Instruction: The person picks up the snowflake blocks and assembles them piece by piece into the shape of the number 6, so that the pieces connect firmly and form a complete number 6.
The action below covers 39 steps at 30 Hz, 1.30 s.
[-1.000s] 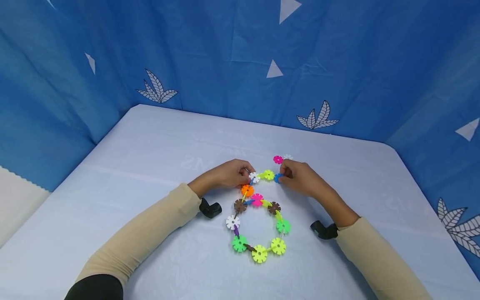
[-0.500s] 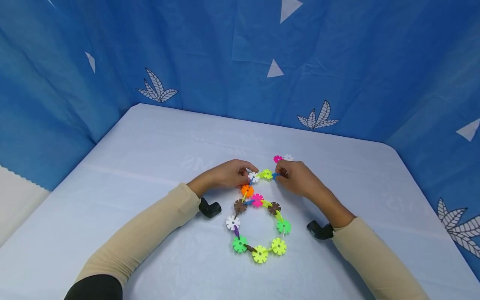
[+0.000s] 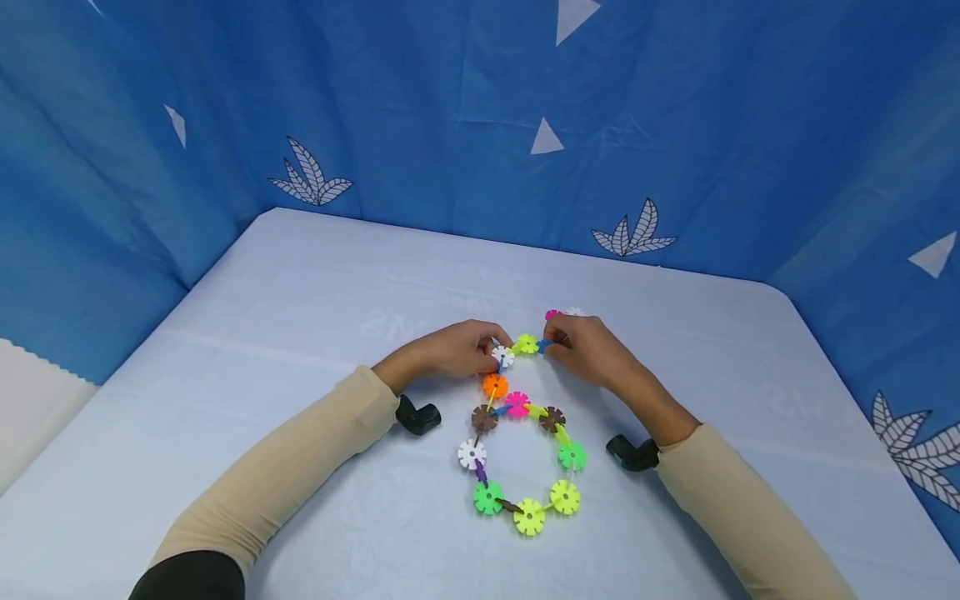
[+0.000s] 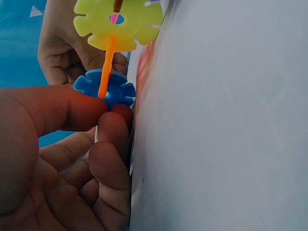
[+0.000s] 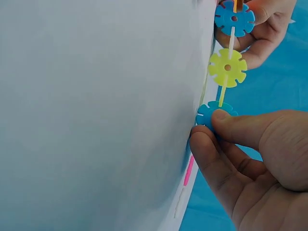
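My left hand (image 3: 471, 348) pinches an upright blue notched disc (image 4: 126, 91) between thumb and fingers. This disc joins a white disc (image 3: 502, 357) to an orange disc (image 3: 495, 386) in a chain of interlocking plastic flower discs. At the chain's far end, my right hand (image 3: 591, 350) pinches another blue disc (image 5: 207, 114) with thumb and index finger. That disc meets a yellow-green disc (image 3: 527, 344), seen edge-on in the right wrist view. Nearer me, a ring of multicoloured discs joins the chain at a brown disc (image 3: 484, 418) and lies on the table.
A loose pink disc (image 3: 553, 315) and a loose white disc (image 3: 575, 312) lie just beyond my right hand. White cloth covers the table (image 3: 337, 517). A blue patterned curtain (image 3: 450, 125) hangs behind it. Black wrist mounts (image 3: 632, 454) jut out below both hands.
My right hand has moved left with its blue disc, and the upper chain has shifted slightly left. The ring has slid a little right and toward me. My left hand keeps its hold.
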Motion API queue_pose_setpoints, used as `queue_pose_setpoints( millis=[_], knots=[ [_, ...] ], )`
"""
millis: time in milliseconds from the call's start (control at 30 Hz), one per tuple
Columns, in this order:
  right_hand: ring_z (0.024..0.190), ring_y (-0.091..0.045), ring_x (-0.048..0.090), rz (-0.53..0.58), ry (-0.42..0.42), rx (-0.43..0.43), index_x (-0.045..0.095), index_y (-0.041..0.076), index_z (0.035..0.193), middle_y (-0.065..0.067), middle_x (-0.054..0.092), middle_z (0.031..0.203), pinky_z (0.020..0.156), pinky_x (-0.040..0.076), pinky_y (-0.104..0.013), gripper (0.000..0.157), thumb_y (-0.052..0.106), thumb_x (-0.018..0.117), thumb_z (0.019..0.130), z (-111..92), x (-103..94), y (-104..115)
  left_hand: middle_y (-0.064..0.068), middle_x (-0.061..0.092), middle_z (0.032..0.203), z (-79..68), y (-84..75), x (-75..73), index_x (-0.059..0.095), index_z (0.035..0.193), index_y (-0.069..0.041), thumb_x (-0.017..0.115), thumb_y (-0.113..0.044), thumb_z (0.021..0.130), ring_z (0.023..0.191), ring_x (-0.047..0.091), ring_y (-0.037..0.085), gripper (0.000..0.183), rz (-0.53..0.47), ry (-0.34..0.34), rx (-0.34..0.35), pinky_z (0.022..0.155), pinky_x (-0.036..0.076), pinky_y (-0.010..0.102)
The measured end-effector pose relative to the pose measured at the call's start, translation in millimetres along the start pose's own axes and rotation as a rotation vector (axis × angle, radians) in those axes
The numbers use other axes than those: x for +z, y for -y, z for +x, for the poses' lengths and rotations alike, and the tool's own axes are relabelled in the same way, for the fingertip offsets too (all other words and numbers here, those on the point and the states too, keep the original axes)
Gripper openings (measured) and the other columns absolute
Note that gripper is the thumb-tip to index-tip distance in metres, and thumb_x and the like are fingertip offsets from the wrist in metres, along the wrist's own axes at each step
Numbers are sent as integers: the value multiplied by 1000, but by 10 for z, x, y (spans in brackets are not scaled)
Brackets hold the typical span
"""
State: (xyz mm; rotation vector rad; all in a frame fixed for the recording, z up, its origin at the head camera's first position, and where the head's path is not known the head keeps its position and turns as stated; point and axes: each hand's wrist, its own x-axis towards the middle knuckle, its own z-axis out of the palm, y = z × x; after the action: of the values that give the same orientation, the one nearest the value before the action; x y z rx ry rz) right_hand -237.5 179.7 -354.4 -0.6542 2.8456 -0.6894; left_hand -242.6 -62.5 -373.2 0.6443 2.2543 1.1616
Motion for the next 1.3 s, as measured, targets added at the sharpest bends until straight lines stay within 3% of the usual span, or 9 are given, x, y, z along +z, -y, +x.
queue_pose_setpoints(
  millis=[433, 767, 900, 1100, 1300],
  knots=[
    [78, -23, 54, 11, -28, -49, 65, 10, 91, -3, 64, 83, 66, 45, -35, 9, 4, 71, 95, 156, -11, -9, 8, 61, 86, 11, 13, -2, 59, 129, -6, 66, -10, 98, 69, 51, 18, 32, -9, -19, -2, 64, 39, 29],
    [80, -21, 58, 36, -19, -65, 68, 10, 90, -1, 67, 86, 70, 49, -36, 8, 4, 71, 94, 163, 2, -38, 4, 66, 101, 16, -72, -97, 65, 126, -8, 59, -16, 101, 85, 57, 22, 27, 29, -23, -90, 73, 47, 33],
    [81, -20, 59, 43, -16, -67, 68, 10, 89, -1, 68, 87, 71, 49, -36, 9, 4, 72, 94, 162, 6, -36, 5, 67, 94, 84, -67, -115, 66, 123, -5, 55, -12, 103, 80, 58, 20, 25, 35, -76, -69, 73, 47, 31],
    [78, -20, 57, 46, -7, -63, 69, 10, 90, -2, 67, 86, 69, 49, -34, 8, 4, 72, 94, 177, 19, -28, 7, 66, 82, 169, -46, -97, 66, 123, -3, 61, -8, 100, 73, 59, 18, 24, 7, -106, -66, 73, 48, 31],
    [78, -19, 59, 35, -24, -101, 69, 9, 87, -2, 69, 86, 68, 50, -34, 10, 2, 73, 93, 187, 5, -38, 7, 66, 86, 198, -48, -98, 66, 120, -1, 62, -6, 99, 75, 60, 18, 22, -26, -121, -39, 75, 48, 31]
  ],
)
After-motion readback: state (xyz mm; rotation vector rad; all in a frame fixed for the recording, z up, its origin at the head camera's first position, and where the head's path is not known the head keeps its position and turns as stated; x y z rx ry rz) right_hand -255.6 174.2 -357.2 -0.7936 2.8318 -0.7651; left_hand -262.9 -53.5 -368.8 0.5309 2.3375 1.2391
